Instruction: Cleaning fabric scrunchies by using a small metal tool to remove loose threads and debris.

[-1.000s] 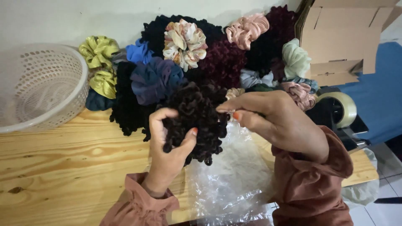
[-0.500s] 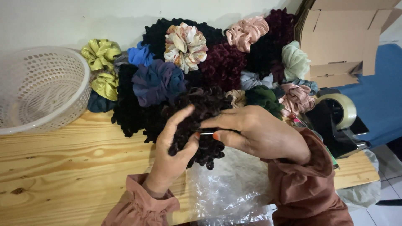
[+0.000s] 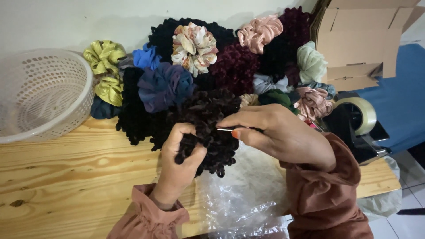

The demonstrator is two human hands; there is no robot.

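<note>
A dark brown ruffled scrunchie point(image 3: 211, 115) is held up over the wooden table point(image 3: 66, 177). My left hand point(image 3: 179, 161) grips its lower left side, fingers curled into the folds. My right hand point(image 3: 274, 132) pinches a thin metal tool point(image 3: 225, 129), perhaps a needle or small scissors, whose tip touches the scrunchie's right side. Clear plastic bags point(image 3: 243, 190) lie crumpled under both hands. Both wrists wear rust-coloured ruffled sleeves.
A heap of scrunchies point(image 3: 221, 62) in black, maroon, blue, yellow-green, pink and floral leans on the wall. A white perforated basket point(image 3: 42, 95) stands at left. An open cardboard box point(image 3: 363, 40) and a tape dispenser point(image 3: 361, 117) sit at right by the table edge.
My left hand's fingers have curled down and closed tighter on the scrunchie. My right hand, pinched at the scrunchie's top edge a second ago, now holds the thin tool against its right side.
</note>
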